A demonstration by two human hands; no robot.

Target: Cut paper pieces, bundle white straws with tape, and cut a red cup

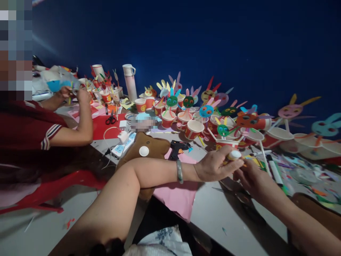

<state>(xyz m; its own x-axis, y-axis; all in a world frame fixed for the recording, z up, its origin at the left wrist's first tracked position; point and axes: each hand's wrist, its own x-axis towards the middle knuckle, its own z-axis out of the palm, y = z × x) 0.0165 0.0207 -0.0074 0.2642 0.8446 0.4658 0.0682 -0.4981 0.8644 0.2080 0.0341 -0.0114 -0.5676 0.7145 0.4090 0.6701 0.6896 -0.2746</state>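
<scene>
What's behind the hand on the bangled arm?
Behind the left hand is a red paper cup, with a green rabbit face showing just above it. The hand covers the cup's lower part, so its base cannot be seen.

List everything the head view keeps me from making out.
In the head view:
- White-ended object: the rest is hidden by the left hand.
- Right hand: fingertips lost in shadow and behind the left hand.
- Pixelated patch: masks whatever lies there.
- Rightmost cup: cut off by the right edge.
</scene>
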